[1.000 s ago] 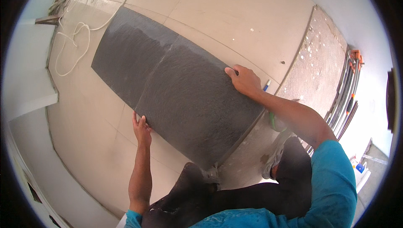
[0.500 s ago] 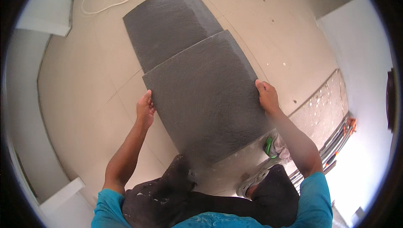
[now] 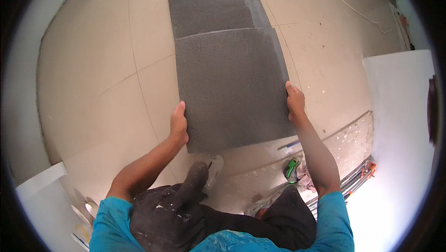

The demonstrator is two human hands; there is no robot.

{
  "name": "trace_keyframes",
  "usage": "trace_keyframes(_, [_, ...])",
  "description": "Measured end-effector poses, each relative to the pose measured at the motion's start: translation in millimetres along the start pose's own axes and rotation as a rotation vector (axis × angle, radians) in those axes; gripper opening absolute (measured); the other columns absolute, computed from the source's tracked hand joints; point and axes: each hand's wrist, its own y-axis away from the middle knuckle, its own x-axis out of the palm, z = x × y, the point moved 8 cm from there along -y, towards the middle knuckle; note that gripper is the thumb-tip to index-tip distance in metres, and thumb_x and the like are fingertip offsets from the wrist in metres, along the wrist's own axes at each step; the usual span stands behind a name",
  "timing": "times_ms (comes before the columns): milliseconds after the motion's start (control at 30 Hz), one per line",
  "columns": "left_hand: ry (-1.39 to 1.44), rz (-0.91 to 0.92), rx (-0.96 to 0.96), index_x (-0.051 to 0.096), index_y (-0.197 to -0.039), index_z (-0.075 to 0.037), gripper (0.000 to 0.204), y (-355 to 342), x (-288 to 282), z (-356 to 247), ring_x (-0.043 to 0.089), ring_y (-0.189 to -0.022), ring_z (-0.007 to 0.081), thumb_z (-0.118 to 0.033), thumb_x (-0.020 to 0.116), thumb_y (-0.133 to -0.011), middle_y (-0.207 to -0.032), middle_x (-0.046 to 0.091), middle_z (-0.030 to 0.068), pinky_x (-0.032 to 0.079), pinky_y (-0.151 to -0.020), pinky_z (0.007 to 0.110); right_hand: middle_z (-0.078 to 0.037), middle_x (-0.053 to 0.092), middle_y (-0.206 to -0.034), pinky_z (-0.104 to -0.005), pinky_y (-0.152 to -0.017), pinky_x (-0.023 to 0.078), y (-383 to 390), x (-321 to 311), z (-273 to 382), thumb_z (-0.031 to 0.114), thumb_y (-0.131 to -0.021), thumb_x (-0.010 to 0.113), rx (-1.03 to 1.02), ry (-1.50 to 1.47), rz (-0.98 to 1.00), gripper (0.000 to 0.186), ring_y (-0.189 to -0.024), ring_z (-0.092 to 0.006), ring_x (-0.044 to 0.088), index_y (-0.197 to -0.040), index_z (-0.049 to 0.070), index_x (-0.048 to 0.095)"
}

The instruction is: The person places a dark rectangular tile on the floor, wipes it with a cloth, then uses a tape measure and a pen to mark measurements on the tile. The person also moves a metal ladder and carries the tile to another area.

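Note:
A large dark grey square tile (image 3: pixel 232 89) is held in front of me above the beige floor. My left hand (image 3: pixel 178 124) grips its left edge near the lower corner. My right hand (image 3: pixel 295 102) grips its right edge. Beyond it, a second dark grey tile (image 3: pixel 211 6) lies flat on the floor, its near edge meeting or hidden under the held tile's far edge. My knees in dark stained trousers (image 3: pixel 186 205) show at the bottom.
Beige floor tiles (image 3: pixel 93 94) spread left and right. A rough bare strip of subfloor (image 3: pixel 344 138) runs by a white wall (image 3: pixel 404 126) at right. A green tool (image 3: pixel 291 168) and a blue pen (image 3: pixel 289 146) lie near my right knee. A white cord (image 3: pixel 353 8) crosses the far floor.
The view has swung so the tiles now run straight away from me. Both hands have kept their grip on the tile's side edges, and it sits squarer with the far tile.

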Motion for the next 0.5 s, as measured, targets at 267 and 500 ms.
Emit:
trace_keyframes(267, [-0.066,-0.113,0.174,0.035,-0.144,0.007,0.061,-46,-2,-45,0.039,-0.135,0.0314,-0.038,0.038,-0.102,-0.146,0.04,0.022,0.024,-0.113,0.041,-0.018,0.064,-0.116,-0.0365,-0.098,0.039,-43,28,28,0.042,-0.094,0.057,0.09,0.008,0.077,0.056,-0.108,-0.0264,0.058,-0.115,-0.01,0.06])
trace_keyframes(500, [-0.121,-0.107,0.212,0.023,-0.147,0.011,0.069,-66,14,-80,0.024,-0.144,0.0345,-0.039,0.037,-0.102,-0.154,0.026,0.0247,0.016,-0.116,0.047,-0.005,0.049,-0.067,-0.0368,-0.061,0.037,-68,46,61,0.033,-0.089,0.063,0.016,-0.057,-0.007,0.04,-0.065,-0.016,0.044,-0.066,0.002,0.052])
